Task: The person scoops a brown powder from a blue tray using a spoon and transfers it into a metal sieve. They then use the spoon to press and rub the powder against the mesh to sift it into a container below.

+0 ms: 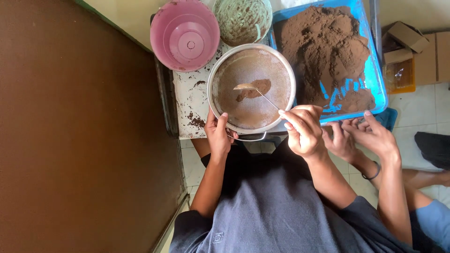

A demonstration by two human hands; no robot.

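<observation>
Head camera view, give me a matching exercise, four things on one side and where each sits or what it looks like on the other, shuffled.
Things:
1. sieve
2. spoon
3. pink bucket
4. blue tray

Descriptions:
A. heaped with brown powder
B. far side, left of the green bowl
C. rim gripped by the left hand
D. held by the right hand, resting on the mesh

Pairs: 1-C, 2-D, 3-B, 4-A
</observation>
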